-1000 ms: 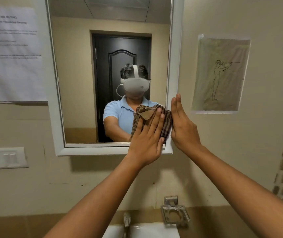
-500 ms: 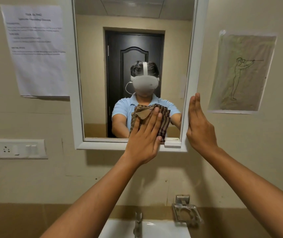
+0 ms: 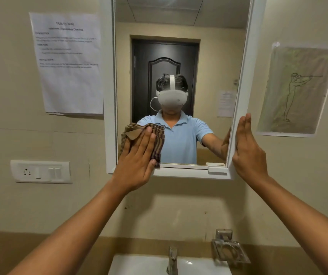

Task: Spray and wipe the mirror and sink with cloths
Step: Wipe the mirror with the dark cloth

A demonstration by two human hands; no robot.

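Now cloth (image 3: 155,139) under left hand (image 3: 137,161), farther left across mirror (image 3: 208,76).

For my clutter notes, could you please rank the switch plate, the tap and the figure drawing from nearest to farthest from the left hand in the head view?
From the left hand:
1. Switch plate, on its left.
2. Tap, below it.
3. Figure drawing, far right, beyond the mirror.

Both arms extended forward and up; left hand (image 3: 137,163) flat, fingers straight and together, palm pressing forward; right hand (image 3: 248,153) held edge-on, fingers straight, pointing up.
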